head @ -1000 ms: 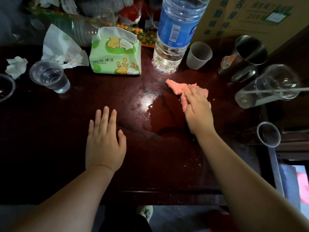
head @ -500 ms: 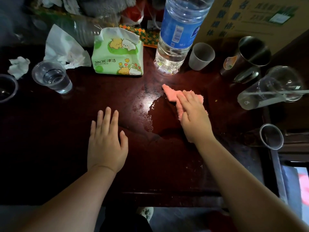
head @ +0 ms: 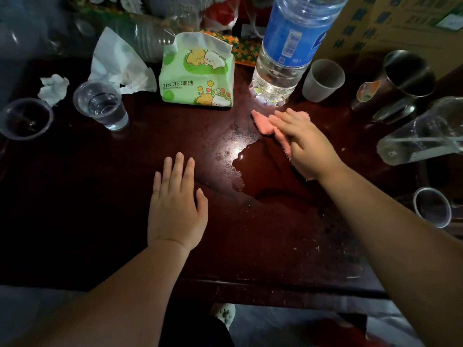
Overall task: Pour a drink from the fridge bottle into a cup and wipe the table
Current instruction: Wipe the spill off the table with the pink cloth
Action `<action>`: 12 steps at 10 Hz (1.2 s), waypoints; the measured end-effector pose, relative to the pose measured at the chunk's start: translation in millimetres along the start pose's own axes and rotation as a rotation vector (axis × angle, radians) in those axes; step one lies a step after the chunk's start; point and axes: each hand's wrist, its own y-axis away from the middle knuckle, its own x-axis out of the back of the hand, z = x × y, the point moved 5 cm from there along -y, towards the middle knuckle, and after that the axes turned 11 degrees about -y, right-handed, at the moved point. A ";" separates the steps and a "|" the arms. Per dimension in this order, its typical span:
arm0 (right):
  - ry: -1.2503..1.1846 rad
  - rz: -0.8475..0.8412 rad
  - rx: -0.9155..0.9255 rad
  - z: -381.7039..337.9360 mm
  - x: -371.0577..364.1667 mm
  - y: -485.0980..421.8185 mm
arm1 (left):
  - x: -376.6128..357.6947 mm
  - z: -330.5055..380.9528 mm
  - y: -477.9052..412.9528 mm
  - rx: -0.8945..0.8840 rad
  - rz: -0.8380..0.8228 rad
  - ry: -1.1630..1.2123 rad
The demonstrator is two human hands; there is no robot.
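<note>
**Flat right hand on a pink cloth beside the spill**

Head view: the right hand [head: 308, 146] lies palm-down on a pink cloth [head: 263, 121], its fingers straight and together. It presses the cloth against the table [head: 100, 196] rather than gripping it. The cloth's far end sticks out past the fingertips, just in front of the base of the water bottle [head: 288, 46], which stands upright at the back of the table. A puddle [head: 260, 171] spreads over the dark wood just beside the cloth's near edge, between the two hands.

The left hand [head: 175, 204] rests flat on the tabletop, fingers extended and slightly spread. It holds nothing and lies just left of the puddle's edge.

A clear cup of water [head: 102, 106] stands upright at the left, well apart from both hands. A crumpled tissue [head: 53, 88] lies behind it and a second, smaller clear cup [head: 23, 118] stands at the table's left edge.

A green tissue pack [head: 198, 71] sits left of the bottle and a frosted cup [head: 323, 80] just to the bottle's right. Farther right are a steel mug [head: 398, 78] and a clear tumbler [head: 421, 136] lying on its side.
</note>
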 end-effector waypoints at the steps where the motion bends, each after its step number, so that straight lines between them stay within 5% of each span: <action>1: -0.048 -0.080 0.099 -12.4 -0.9 -8.0 | -0.1 -0.2 0.7 -0.001 0.000 -0.005; 4: 0.014 -0.105 0.253 -34.9 -6.6 1.2 | -1.0 -0.2 1.1 -0.003 0.024 -0.012; 5: 0.114 0.245 0.073 -43.1 8.1 21.6 | -2.3 -0.7 0.5 0.000 0.033 -0.009; 6: 0.047 0.379 -0.361 -52.0 9.5 45.1 | -2.6 -0.5 0.2 0.004 0.027 0.004; 8: 0.121 0.272 -0.658 -59.4 -19.6 22.1 | -1.6 -0.6 0.9 0.006 0.023 0.009; 10: 0.127 0.267 -0.659 -58.5 -28.8 5.7 | -1.3 -0.3 1.0 0.005 0.023 0.013; 12: 0.168 0.162 -0.315 -64.7 -30.9 10.1 | 0.5 -0.1 2.0 0.006 0.023 0.016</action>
